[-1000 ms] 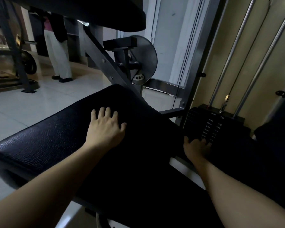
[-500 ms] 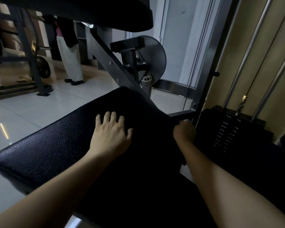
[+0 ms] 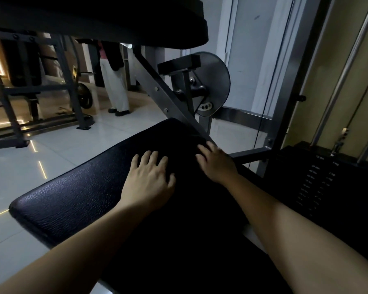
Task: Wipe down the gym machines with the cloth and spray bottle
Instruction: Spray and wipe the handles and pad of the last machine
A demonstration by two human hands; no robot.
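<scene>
Floor (image 3: 51,149): pale glossy tiles with streaks of reflected light, spreading left of and behind the machine.
Bench (image 3: 77,200): black grained pad of the gym machine, filling the middle of the view, rising from near left to far right, both hands on it.
Upper pad (image 3: 98,20): second black cushion, overhead at top left, well apart from the bench.
Weight stack (image 3: 331,187): dark plates with faint numbers, at the right, just beside the bench.
Strut (image 3: 164,98): grey metal bar, slanting from the upper pad down to the far corner of the bench.
Disc (image 3: 217,77): round grey plate behind the strut.
Person (image 3: 115,85): standing far back in pale trousers and a dark top, upper part hidden by the upper pad.
Left hand (image 3: 149,181): palm down, flat on the middle of the bench, fingers spread; grip released.
Right hand (image 3: 217,164): palm down on the far right edge of the bench, just beside the left hand, fingertips near the foot of the strut; fingers straight, grip released.
</scene>
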